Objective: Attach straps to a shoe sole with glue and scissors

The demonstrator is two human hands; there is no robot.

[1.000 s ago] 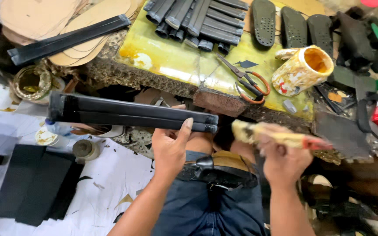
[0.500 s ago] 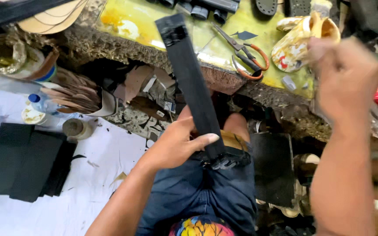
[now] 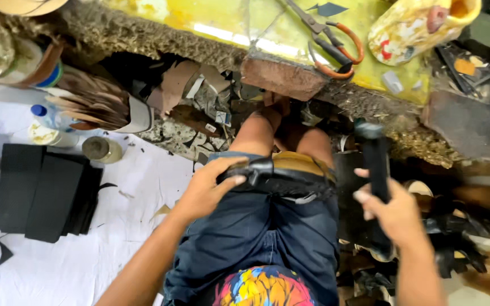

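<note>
A: Item one, left hand?
B: At seven o'clock from centre, fingers curled onto a black, glossy strap piece lying across the lap on blue denim shorts.

A: Item two, right hand?
B: At four o'clock, closed around a long black strip, matte, flat-sided, held upright.

A: Surroundings?
B: Yellow worktop with a rough, crumbly edge at twelve o'clock; orange-handled scissors on it, with a paint-smeared can at one o'clock. Stacked black flat sheets at nine o'clock on white paper, with a small round jar just beside.
</note>
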